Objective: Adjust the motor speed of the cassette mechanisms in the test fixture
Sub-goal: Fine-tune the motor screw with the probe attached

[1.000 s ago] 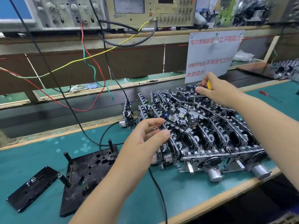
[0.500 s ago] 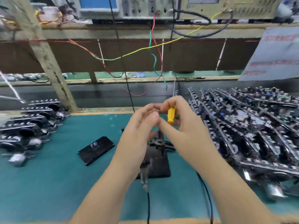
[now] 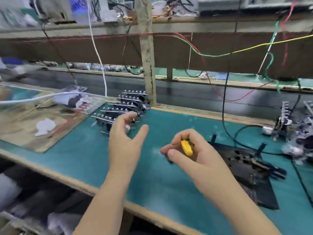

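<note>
Swung left now, the view leaves the big batch of mechanisms at the right edge, and the hands have parted. Right hand [image 3: 191, 151] curls round a yellow screwdriver [image 3: 186, 147], pinching it above the green mat [image 3: 88, 155]. Left hand [image 3: 126, 138] hovers with fingers spread, holding nothing, just short of a row of mechanisms [image 3: 125, 106] by the post [image 3: 146, 53]. Black fixture [image 3: 245, 168] lies right of the hands, its cable trailing to the batch [image 3: 296, 129].
</note>
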### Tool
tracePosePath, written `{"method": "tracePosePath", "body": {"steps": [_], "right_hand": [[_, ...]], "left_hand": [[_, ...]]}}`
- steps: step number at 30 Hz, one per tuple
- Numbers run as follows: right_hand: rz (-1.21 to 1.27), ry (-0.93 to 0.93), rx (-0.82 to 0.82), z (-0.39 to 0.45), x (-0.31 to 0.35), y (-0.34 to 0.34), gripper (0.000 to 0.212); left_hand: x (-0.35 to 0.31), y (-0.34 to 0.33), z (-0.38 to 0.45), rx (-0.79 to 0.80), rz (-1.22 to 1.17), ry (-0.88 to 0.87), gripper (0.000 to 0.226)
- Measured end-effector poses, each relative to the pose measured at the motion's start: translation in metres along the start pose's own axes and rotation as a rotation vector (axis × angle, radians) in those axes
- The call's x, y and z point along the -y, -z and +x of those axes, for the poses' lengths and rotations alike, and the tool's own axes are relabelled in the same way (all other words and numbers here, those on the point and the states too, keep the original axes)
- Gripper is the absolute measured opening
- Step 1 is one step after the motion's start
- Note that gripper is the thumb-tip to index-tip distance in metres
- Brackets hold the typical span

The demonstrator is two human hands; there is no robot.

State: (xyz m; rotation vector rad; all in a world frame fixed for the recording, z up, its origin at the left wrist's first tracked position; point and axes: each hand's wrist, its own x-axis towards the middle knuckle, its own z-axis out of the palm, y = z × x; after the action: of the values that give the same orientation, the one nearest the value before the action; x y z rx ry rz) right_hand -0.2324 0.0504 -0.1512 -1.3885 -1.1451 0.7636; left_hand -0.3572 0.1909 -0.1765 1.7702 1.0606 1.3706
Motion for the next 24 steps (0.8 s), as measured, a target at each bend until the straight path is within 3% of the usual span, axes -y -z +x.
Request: {"method": "tracePosePath", "body": {"steps": [3, 6, 9, 13, 17, 20, 24], "right_hand": [[-0.018, -0.032, -0.007, 0.004, 0.001, -0.005, 0.024], [-0.053, -0.061, 0.0, 0.006, 0.003, -0.008, 0.024], [-0.079, -0.081, 0.004, 0.007, 0.006, -0.009, 0.02], [-0.09, -0.063, -0.022, 0.006, 0.007, -0.007, 0.019], [-0.075, -0.079, -0.079, 0.004, 0.007, 0.0, 0.017], [-0.163, -0.198, -0.032, 0.003, 0.01, 0.016, 0.054], [-0.186, -0.235, 0.048, -0.001, 0.022, 0.05, 0.068]], "left_hand": [[0.04, 0.021, 0.047, -0.116, 0.471, 0.016, 0.088], [0.076, 0.032, 0.08, 0.012, 0.503, 0.248, 0.114], [0.097, 0.033, 0.092, 0.118, 0.406, 0.273, 0.102], [0.088, 0.035, 0.075, -0.011, 0.375, 0.171, 0.081], [0.046, 0.02, 0.0, -0.056, 0.262, -0.102, 0.085], [0.004, -0.008, -0.045, 0.094, 0.012, -0.351, 0.089], [-0.043, -0.047, -0.053, 0.196, -0.093, -0.684, 0.083]]}}
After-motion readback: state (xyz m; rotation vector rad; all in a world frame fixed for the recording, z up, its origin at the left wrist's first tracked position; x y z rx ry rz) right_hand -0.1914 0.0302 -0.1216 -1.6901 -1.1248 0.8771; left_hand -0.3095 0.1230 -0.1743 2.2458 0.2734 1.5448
